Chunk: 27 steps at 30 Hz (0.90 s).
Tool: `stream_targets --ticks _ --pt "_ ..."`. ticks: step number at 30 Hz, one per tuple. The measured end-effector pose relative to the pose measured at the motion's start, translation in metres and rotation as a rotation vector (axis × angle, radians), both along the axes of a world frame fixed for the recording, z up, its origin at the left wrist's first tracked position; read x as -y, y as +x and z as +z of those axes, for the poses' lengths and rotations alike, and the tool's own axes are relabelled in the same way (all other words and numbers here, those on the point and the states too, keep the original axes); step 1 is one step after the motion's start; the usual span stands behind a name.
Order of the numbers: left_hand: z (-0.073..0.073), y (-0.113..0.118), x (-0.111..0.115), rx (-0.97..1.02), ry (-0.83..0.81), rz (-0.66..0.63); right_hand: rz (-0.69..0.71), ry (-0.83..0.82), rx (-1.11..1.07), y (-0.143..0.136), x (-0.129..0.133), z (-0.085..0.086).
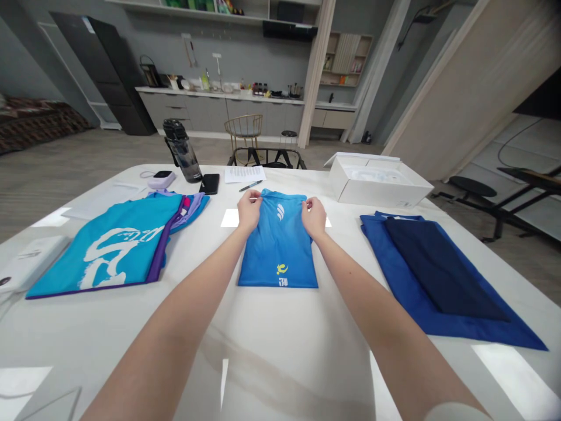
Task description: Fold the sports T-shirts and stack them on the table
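A blue garment (280, 240), folded into a rectangle with a white mark near its top and a yellow and white print near its bottom, lies on the white table (280, 345). My left hand (249, 209) pinches its far left corner. At the far right corner my right hand (314, 216) pinches the cloth the same way. To the left lies a pile of clothes topped by a teal shirt (118, 240) with white lettering. On the right, a dark navy folded cloth (442, 269) rests on a larger royal blue one (394, 272).
Behind the garment are a pen (250, 186), a printed sheet (245, 174), a black phone (210, 183), a dark bottle (186, 155) and a purple-white device (161, 179). An open white box (379, 181) stands back right; a white case (33, 263) sits far left.
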<state>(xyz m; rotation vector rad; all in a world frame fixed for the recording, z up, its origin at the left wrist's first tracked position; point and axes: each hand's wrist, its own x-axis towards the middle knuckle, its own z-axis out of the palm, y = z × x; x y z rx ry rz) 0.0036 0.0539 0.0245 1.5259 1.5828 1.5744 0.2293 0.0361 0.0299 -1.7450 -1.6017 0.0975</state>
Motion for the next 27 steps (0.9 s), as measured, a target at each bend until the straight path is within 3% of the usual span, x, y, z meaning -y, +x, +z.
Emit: stream_targets --ticks 4,7,10,12,14,17,22,27 --pt "-0.006 0.0 0.0 -0.281 -0.096 -0.014 -0.036 -0.235 0.107 -0.001 0.001 -0.005" --pt "-0.008 0.007 0.013 -0.638 0.024 -0.087 -0.037 -0.194 0.206 -0.008 0.006 -0.009" --pt "-0.01 0.022 0.025 -0.876 0.002 -0.261 0.163 -0.079 0.314 -0.022 0.01 -0.012" --pt "-0.014 0.031 0.03 -0.961 -0.143 -0.36 0.328 -0.165 0.361 -0.029 0.011 -0.016" --pt "-0.021 0.035 0.033 -1.001 -0.26 -0.402 0.378 -0.321 0.387 -0.032 0.011 -0.021" --pt "-0.027 0.031 0.039 -1.004 -0.29 -0.399 0.302 -0.447 0.403 -0.027 0.014 -0.028" --pt "-0.023 0.019 0.064 -0.942 -0.31 -0.4 0.239 -0.471 0.394 -0.013 0.034 -0.025" --pt "-0.018 0.016 0.105 -0.932 -0.315 -0.403 0.285 -0.454 0.4 -0.006 0.077 -0.021"
